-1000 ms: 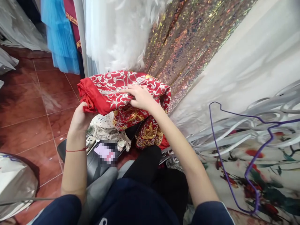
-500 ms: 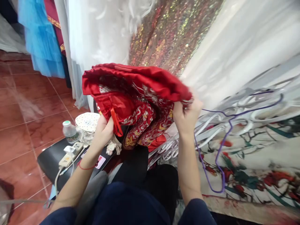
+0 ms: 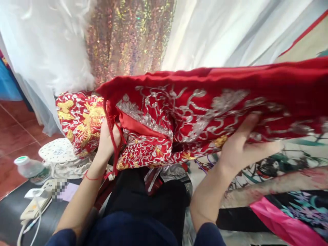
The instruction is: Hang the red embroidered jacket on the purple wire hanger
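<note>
A red garment (image 3: 205, 102) with silver and gold embroidery is stretched across the middle of the view, from left of centre out past the right edge. My left hand (image 3: 109, 136) is closed on its left end, where a thin red ribbon hangs down. My right hand (image 3: 241, 147) holds it from below, thumb out and fingers tucked under the cloth. Another red piece with gold embroidery (image 3: 79, 119) lies just left of my left hand.
White feathery fabric (image 3: 43, 44), a sequined cloth (image 3: 128, 34) and white satin (image 3: 217, 30) hang behind. A floral printed cloth (image 3: 282, 177) and pink fabric (image 3: 284, 225) lie at right. A water bottle (image 3: 30, 169), power strip (image 3: 36, 205) and dotted cloth (image 3: 60, 153) sit at lower left.
The bunched red garment has been pulled out wide to the right. My right hand has moved right and under the cloth. The view has swung right; the purple hanger is out of sight.
</note>
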`<state>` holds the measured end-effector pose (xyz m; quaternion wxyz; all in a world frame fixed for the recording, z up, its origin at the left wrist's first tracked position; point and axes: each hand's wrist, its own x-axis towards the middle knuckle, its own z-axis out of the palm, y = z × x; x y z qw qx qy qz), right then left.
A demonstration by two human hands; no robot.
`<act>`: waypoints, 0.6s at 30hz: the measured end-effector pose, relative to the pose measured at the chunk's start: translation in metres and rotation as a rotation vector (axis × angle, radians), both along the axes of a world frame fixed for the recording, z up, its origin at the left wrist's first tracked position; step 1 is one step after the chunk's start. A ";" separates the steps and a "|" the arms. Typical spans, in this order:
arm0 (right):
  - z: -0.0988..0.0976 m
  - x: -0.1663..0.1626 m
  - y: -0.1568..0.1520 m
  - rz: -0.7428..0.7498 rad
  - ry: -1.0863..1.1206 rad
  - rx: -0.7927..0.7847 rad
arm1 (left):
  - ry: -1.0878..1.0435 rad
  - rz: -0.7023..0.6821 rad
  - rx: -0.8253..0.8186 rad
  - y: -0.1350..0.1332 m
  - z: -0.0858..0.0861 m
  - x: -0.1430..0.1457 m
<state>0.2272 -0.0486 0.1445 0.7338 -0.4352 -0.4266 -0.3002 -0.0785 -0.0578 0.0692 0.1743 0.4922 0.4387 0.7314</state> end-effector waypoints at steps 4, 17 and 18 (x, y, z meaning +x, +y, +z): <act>-0.033 0.005 -0.038 0.072 -0.251 -0.298 | -0.125 -0.092 -0.168 -0.001 0.010 0.014; -0.132 0.016 -0.066 0.159 -0.882 -0.757 | 0.018 -0.123 -0.293 0.035 -0.041 0.031; -0.135 0.018 -0.067 0.140 -0.875 -0.763 | 0.052 -0.127 -0.273 0.039 -0.039 0.033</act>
